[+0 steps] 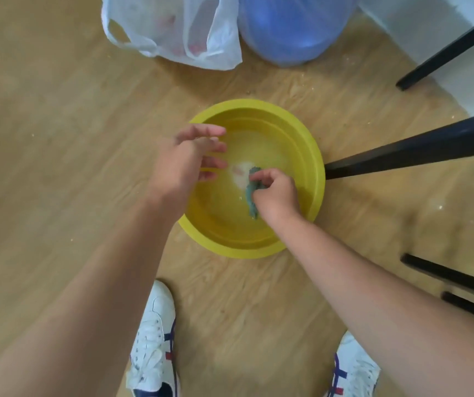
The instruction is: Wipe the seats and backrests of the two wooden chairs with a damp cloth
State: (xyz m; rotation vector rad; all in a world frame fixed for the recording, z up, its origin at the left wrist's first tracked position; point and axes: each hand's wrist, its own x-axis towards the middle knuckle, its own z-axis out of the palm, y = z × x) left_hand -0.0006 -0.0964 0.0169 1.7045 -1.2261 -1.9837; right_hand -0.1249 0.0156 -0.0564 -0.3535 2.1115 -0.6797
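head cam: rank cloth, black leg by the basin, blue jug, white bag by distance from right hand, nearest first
1. cloth, gripped in the right hand, over the yellow basin.
2. black leg, right of basin.
3. blue jug, beyond the basin.
4. white bag, far left; close to the jug's range.

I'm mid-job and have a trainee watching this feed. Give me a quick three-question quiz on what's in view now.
1. True or false: the right hand grips the cloth over the yellow basin.
2. Which describes the left hand? A) closed on the cloth B) open, fingers spread, holding nothing C) gripping the basin rim
3. Fill in: behind the basin lie a white plastic bag and a ____ water jug.

Key: 1 true; 2 B; 3 blue
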